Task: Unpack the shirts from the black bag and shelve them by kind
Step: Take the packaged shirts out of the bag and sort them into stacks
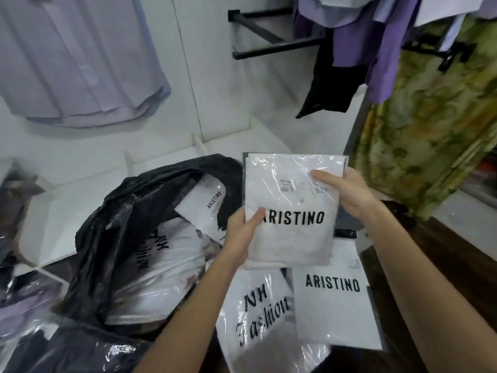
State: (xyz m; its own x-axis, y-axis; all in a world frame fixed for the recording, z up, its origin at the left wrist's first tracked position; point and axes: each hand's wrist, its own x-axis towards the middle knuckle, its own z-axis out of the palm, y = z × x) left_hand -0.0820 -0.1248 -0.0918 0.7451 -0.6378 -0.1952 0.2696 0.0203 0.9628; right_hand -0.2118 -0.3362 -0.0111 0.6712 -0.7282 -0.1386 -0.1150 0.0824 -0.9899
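Observation:
I hold a white folded shirt in clear plastic printed ARISTINO [290,211] with both hands above the pile. My left hand [242,232] grips its lower left edge, my right hand [344,192] its upper right edge. The open black bag [129,224] lies to the left with an NH Fashion packet [164,265] and another ARISTINO packet [204,208] inside. Below the held shirt lie an NH Fashion packet [258,316] and an ARISTINO packet [333,310].
White shelf compartments with dividers [166,160] sit behind the bag. A lilac shirt [75,63] hangs at upper left, purple and black garments [349,44] on a black rack at upper right. A green patterned cloth [435,117] hangs at right. Plastic-wrapped clothes [21,305] lie at far left.

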